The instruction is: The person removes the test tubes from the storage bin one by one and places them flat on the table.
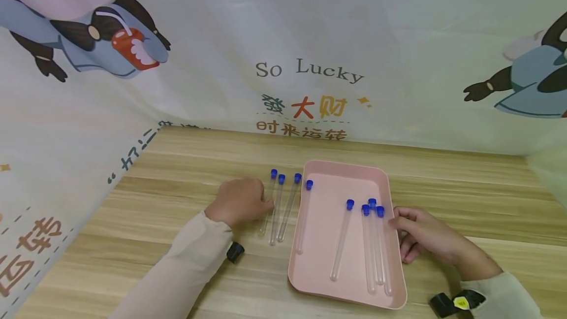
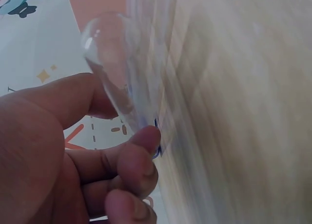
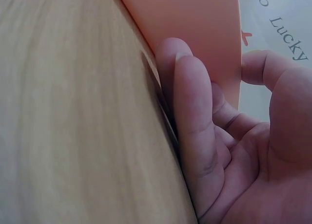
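Note:
In the head view my left hand (image 1: 241, 202) is at the leftmost of three clear test tubes with blue caps on the table. Its thumb and fingers pinch that test tube (image 2: 105, 53), whose rounded end points toward the left wrist camera. Just to its right lie two more capped tubes, the middle one (image 1: 277, 210) and the right one (image 1: 290, 206). A pink tray (image 1: 328, 176) holds several such tubes, including one by itself (image 1: 341, 240) in the middle and a cluster along the right side. My right hand (image 1: 427, 235) grips the tray's right wall, thumb at the rim and fingers against the outside.
The wooden table (image 1: 146, 240) runs back to a printed cloth backdrop (image 1: 421, 63) with cartoon figures and lettering. Dark wrist devices show at both cuffs, the left one (image 1: 235, 252) beside the tubes and the right one (image 1: 443, 304) near the tray.

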`<state>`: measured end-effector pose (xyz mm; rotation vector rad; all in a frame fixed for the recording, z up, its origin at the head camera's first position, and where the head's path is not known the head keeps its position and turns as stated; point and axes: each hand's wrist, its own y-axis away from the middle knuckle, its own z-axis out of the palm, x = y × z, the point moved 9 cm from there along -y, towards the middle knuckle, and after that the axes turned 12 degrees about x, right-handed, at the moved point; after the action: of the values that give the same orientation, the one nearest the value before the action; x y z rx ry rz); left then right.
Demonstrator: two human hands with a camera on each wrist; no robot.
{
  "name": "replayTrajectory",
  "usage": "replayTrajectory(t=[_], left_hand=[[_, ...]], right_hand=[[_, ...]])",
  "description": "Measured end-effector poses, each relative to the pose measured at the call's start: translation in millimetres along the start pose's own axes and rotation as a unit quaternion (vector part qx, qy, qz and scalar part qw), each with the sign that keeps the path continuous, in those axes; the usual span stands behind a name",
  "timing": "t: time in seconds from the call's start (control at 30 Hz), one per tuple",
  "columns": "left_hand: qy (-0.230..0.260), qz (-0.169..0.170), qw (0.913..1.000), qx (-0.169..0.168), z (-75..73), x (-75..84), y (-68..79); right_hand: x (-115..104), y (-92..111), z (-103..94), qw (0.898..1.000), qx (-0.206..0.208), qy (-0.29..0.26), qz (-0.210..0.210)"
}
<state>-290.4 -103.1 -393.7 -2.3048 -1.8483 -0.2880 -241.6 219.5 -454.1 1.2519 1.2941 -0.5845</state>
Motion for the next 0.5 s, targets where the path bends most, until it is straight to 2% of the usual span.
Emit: replayTrajectory(t=[0.5], left_hand=[[-0.012, 0.008, 0.9997, -0.02, 9.1, 0.1, -0.2]], right_hand=[[0.6, 0.4, -0.6, 1.0, 0.005, 0.002, 0.002]])
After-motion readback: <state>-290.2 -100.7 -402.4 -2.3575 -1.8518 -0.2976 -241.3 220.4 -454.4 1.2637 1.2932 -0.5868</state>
